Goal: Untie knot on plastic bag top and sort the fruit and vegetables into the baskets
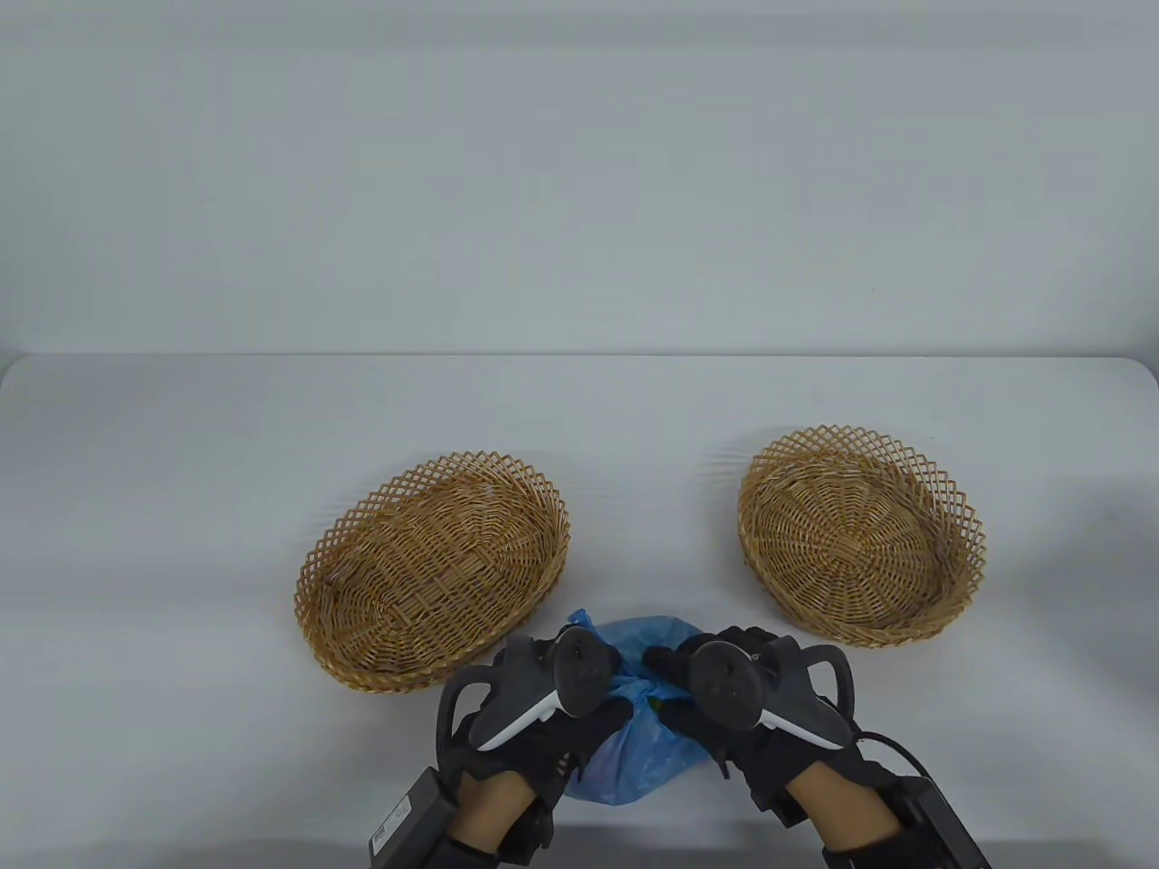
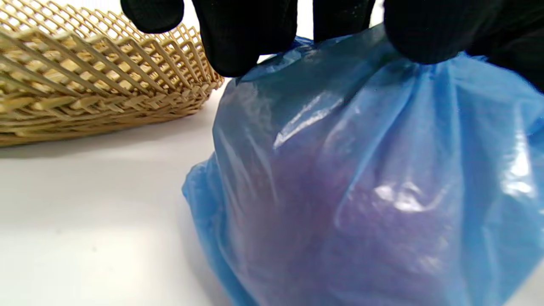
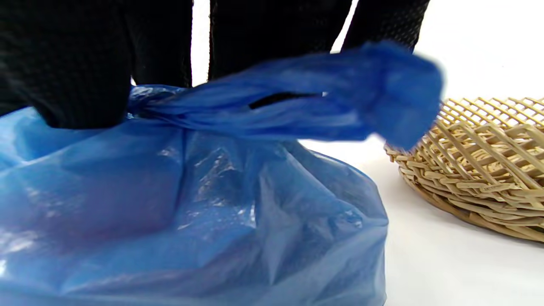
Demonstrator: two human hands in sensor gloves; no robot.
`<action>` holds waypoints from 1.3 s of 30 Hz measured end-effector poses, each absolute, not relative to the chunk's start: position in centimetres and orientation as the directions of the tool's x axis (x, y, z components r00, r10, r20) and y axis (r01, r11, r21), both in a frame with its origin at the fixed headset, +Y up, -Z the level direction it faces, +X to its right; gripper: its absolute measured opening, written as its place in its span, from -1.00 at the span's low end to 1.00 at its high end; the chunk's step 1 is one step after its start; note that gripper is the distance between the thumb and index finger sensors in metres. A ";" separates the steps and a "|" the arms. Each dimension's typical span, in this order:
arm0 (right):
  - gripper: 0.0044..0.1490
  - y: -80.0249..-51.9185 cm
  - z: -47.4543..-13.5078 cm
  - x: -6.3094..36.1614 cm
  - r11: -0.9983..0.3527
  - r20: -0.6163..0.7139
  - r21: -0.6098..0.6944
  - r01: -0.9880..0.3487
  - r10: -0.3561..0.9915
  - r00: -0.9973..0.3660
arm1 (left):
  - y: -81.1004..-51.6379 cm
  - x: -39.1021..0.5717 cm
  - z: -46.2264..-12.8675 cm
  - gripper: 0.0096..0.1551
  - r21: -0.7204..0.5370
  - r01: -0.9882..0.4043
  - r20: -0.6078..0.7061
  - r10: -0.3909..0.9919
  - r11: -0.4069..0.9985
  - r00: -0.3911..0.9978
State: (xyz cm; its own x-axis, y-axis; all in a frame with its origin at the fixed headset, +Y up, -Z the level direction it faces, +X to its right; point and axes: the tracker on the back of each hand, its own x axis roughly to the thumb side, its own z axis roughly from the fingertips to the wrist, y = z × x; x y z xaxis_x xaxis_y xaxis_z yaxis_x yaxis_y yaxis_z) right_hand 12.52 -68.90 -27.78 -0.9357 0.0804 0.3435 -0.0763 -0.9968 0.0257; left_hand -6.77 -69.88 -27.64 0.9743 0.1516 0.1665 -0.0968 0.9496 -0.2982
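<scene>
A blue plastic bag (image 1: 647, 647) (image 2: 361, 178) (image 3: 191, 204) sits at the table's front edge between two wicker baskets. Both gloved hands are on its tied top. My left hand (image 1: 593, 701) pinches the gathered plastic from the left; its fingertips (image 2: 244, 42) press into the bag's top. My right hand (image 1: 675, 688) grips the knot from the right, and a twisted blue tail (image 3: 306, 102) sticks out past its fingers (image 3: 80, 72). Purple shapes show dimly through the plastic, and a bit of green at the knot. The contents are otherwise hidden.
An oval wicker basket (image 1: 435, 566) (image 2: 85, 85) lies left of the bag, holding nothing. A round wicker basket (image 1: 860, 539) (image 3: 480, 165) lies to the right, also holding nothing. The white table (image 1: 181, 453) runs back to a pale wall.
</scene>
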 end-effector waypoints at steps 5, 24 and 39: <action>-0.42 -68.8 -27.7 12.3 -0.998 0.342 -0.006 -0.064 0.058 -0.938 | -69.5 -7.1 -27.8 -0.54 -0.264 -0.113 0.134 0.153 0.958 0.979; -0.51 -66.9 -28.5 16.0 -0.968 0.244 -0.123 -0.218 0.184 -0.952 | -68.2 -9.3 -28.0 -0.54 -0.151 -0.187 0.051 0.197 0.971 0.979; -0.50 -67.7 -28.1 14.0 -0.976 0.286 -0.022 -0.218 0.203 -0.936 | -68.8 -7.5 -27.6 -0.50 -0.212 -0.138 0.129 0.168 0.967 0.977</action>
State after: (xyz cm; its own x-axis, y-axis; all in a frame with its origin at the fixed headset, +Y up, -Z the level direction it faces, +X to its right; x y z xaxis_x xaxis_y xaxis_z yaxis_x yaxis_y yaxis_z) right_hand 13.98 -67.68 -28.10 -0.9365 0.2025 0.2863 -0.2177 -0.9758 -0.0218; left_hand -7.53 -68.81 -27.62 0.9774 0.1677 0.1286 -0.1381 0.9674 -0.2122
